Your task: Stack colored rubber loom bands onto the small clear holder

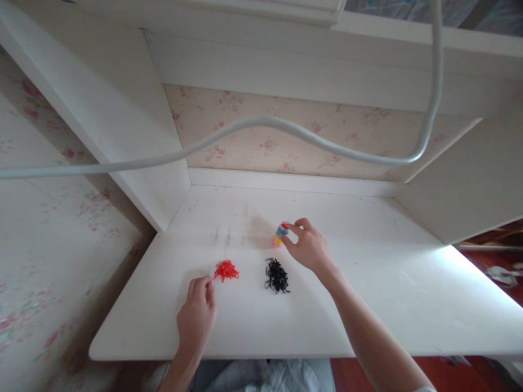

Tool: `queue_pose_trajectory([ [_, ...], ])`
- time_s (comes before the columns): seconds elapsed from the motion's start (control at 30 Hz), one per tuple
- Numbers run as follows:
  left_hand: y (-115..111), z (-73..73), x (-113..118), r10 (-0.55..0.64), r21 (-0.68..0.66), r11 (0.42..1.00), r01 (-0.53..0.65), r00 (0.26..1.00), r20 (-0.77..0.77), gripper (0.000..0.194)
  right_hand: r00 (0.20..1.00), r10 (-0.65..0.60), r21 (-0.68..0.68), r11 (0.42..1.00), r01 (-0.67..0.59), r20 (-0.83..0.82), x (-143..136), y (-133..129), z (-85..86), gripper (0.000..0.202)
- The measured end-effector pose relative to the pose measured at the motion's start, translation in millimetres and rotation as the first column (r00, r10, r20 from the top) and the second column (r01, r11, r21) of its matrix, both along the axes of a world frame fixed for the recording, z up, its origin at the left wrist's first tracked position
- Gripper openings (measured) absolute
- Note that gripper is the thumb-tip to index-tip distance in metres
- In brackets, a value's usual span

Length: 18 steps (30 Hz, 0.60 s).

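A loose pile of red bands lies on the white desk, and the fingertips of my left hand are pinched at its left edge, on what looks like a red band. Right of it sits a pile of black bands. Behind the black pile stands a small colourful container, blue, yellow and pink, with red at its top. My right hand is at the container's right side, fingers curved around its upper part and touching the top; whether something small is between them is unclear.
The white desk has a raised back edge and side panels left and right. A thick pale cable crosses the view above the desk. Flowered wallpaper shows behind.
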<state>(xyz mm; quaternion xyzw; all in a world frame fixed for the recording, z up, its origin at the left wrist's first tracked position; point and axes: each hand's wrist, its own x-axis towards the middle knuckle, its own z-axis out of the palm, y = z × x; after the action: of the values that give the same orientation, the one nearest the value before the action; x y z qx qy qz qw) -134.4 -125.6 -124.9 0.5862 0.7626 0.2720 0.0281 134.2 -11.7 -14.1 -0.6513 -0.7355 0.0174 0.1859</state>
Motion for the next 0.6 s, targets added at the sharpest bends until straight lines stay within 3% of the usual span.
queue_pose_trajectory([
  [0.43,2.0,0.3,-1.3,0.064,-0.023,0.998,-0.063,0.997,0.048,0.018,0.993,0.012,-0.088,0.996,-0.001,0.118,-11.4,-0.3,9.1,0.027],
  [0.6,1.6,-0.5,-6.0,0.071,-0.063,0.996,-0.058,0.972,0.224,0.023,0.995,-0.008,-0.039,0.999,0.012,0.102,-9.6,0.2,9.3,0.026],
])
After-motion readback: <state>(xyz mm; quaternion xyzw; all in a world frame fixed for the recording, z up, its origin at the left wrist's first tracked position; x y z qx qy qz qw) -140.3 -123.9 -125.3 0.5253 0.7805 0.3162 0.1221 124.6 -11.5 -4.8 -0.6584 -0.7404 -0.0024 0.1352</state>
